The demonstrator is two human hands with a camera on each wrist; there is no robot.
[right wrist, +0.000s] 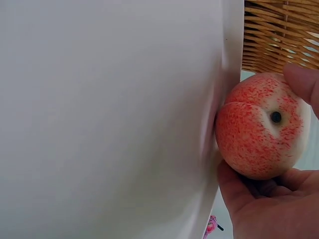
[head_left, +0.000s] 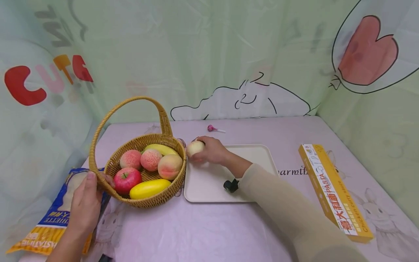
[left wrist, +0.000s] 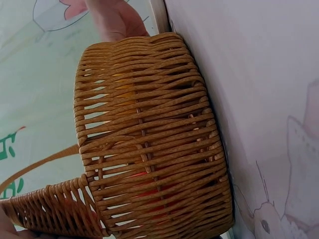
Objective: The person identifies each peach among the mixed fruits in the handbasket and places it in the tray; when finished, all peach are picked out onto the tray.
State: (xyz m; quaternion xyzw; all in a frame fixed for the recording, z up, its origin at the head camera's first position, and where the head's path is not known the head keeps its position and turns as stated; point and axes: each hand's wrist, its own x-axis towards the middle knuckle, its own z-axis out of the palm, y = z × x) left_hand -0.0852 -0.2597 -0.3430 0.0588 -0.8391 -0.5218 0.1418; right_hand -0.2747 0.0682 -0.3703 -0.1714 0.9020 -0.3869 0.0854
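Note:
My right hand holds a peach between thumb and fingers, at the left edge of a white tray. Red speckles and a dark stem hole show on the peach in the right wrist view. On the left stands a woven basket with a tall arched handle. My left hand grips it where the handle meets the near-left rim. Inside lie a red apple, several peaches, a yellow banana-like fruit and a banana partly hidden behind the peaches.
A blue and yellow pasta bag lies left of the basket, partly under my left forearm. A yellow pasta box is at the right. Behind the tray is a pink lollipop. Printed curtains enclose the table.

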